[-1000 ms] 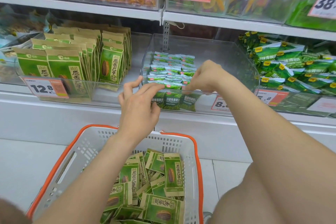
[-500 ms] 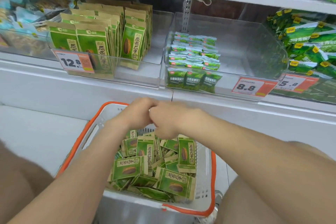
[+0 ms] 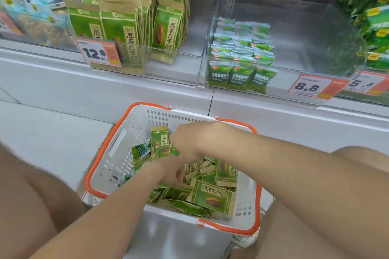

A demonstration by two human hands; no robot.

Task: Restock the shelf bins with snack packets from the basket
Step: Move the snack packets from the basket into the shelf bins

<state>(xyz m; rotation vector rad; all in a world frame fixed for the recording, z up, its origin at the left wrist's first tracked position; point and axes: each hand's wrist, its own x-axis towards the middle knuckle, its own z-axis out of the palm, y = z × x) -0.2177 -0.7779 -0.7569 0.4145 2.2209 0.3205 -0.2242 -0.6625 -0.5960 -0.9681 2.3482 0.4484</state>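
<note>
The left hand digs among green-and-tan paper seed packets heaped in the white plastic basket with an orange rim. Its fingers are buried, so their grip cannot be told. The right forearm crosses over it, and the right hand has curled fingers clamped on an upright packet. Beyond, a clear plastic shelf bin holds matching packets behind a 12.8 price tag. Beside it stand small green pea packets.

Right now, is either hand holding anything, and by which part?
The right hand appears to pinch upright sunflower seed packets by their right edge. The left hand, fingers curled, is sunk into the pile in the basket; its hold cannot be told.
</note>
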